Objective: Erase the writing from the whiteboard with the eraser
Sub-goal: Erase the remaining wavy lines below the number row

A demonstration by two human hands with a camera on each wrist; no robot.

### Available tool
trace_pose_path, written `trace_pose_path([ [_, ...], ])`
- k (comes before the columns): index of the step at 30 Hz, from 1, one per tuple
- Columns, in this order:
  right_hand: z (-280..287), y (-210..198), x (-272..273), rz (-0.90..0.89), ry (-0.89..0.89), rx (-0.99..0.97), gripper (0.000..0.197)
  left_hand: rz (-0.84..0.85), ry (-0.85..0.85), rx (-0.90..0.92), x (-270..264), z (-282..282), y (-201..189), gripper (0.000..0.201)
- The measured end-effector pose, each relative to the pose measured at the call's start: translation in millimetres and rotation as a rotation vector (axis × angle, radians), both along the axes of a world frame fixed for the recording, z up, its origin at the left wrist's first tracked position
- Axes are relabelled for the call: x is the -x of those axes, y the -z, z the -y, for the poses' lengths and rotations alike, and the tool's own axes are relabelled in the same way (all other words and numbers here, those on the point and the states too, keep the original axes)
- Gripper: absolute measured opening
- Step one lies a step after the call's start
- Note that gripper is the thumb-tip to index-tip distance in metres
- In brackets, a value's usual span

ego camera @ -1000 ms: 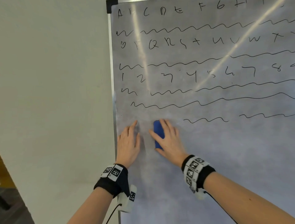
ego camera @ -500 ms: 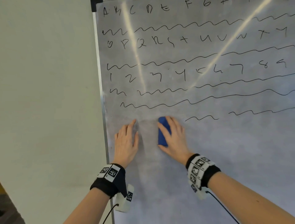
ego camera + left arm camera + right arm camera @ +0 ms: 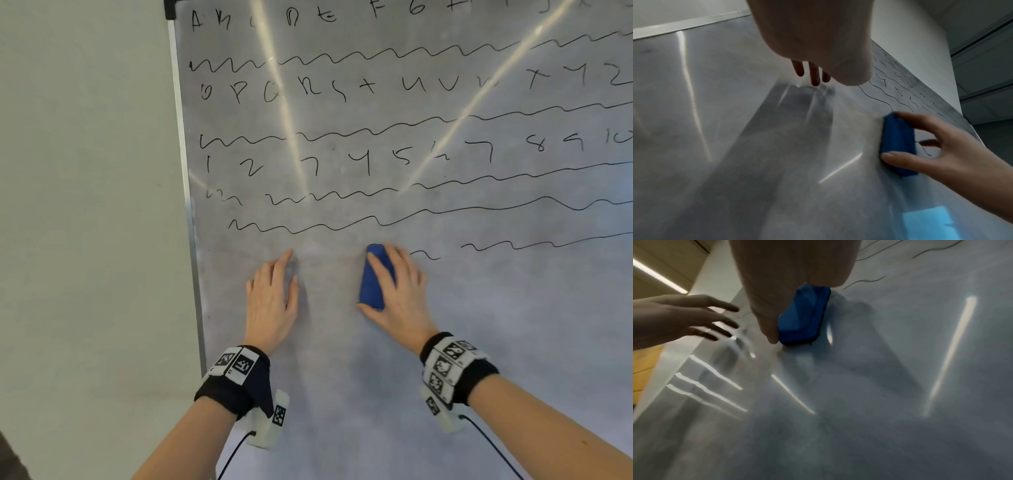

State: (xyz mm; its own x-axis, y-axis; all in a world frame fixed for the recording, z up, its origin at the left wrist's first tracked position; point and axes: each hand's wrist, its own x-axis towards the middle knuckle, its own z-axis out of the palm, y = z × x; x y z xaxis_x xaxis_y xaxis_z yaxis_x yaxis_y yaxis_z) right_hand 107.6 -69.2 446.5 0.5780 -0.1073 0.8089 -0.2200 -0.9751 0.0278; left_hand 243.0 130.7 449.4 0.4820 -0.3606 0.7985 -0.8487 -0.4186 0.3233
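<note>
A whiteboard [image 3: 445,342] fills the head view, with rows of black letters, numbers and wavy lines [image 3: 342,226] across its upper part. My right hand [image 3: 397,294] grips a blue eraser [image 3: 371,284] upright against the board, thumb on its lower left edge and fingers over its top. A short squiggle [image 3: 424,255] shows just right of my fingers. My left hand [image 3: 274,294] lies flat on the board, fingers straight, left of the eraser. The eraser [image 3: 898,142] and the eraser [image 3: 803,316] also show in the wrist views.
The board's metal left frame [image 3: 191,240] runs down beside a plain wall [image 3: 85,205]. The board below the hands bears only grey smears and light reflections. Cables hang from both wristbands.
My right hand has slid the eraser to the right along the lowest wavy line, wiping its left part. The left hand has stayed put on the board.
</note>
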Motion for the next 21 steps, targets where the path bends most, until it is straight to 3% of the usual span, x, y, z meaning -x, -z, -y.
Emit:
trace_pose_path([
  [4, -30.2, -3.3, -26.4, -0.149, -0.058, 0.140, 0.099, 0.025, 0.004, -0.006, 13.5, 18.1, -7.8, 0.051],
  [7, -15.1, -5.7, -14.8, -0.210, -0.096, 0.224, 0.097, 0.040, 0.009, -0.002, 21.7, 32.6, -13.5, 0.050],
  [14, 65.8, -1.9, 53.4, 0.006, 0.031, 0.026, 0.096, 0.071, 0.001, 0.002, 39.3, 60.6, -18.8, 0.048],
  [21, 22.9, -5.1, 18.8, -0.183, -0.053, 0.158, 0.098, 0.067, 0.005, 0.046, 64.9, 87.1, -26.0, 0.049],
])
